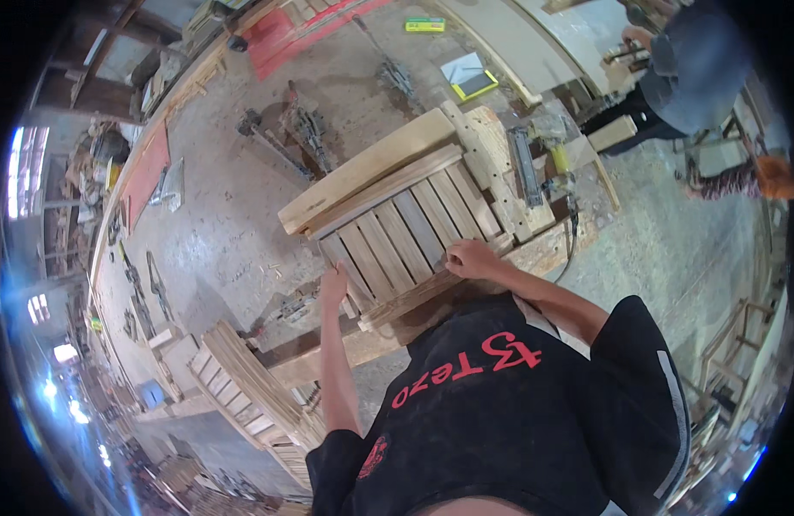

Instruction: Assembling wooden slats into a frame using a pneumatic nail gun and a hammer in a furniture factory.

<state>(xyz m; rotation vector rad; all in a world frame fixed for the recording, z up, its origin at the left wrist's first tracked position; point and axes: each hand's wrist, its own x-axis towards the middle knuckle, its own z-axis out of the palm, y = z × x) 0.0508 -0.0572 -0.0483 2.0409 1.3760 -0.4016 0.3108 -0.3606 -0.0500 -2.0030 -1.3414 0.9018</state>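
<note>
A slatted wooden panel (406,245) lies directly ahead of a worker's two grips on a broad desk (216,206), its long axis slanting from beside the left grip (332,284) outward to the right, past the right grip (474,260). The slats cross that axis, running from far left to near right between two rails. The left grip is at the panel's left end, by the outermost slat; the right grip sits on the near rail (414,297), toward the opposite end, so both are about equally close to the wood. The right grip's fingers are curled inward against the rail, though whether they pinch it or merely rest there cannot be told. The left grip appears bent at the slat's edge, small and partly turned away, and how far it is open cannot be made out. Beyond both grips, a thick pale board (367,168) stretches alongside the panel's far rail. To the right of the right grip and farther out lies a long metal tool (524,168); ahead of the left grip, dark metal clamps (304,129) are spread over the surface. Well apart, far to the right of the right grip, a co-worker (698,73) stands at the desk's far side.
</note>
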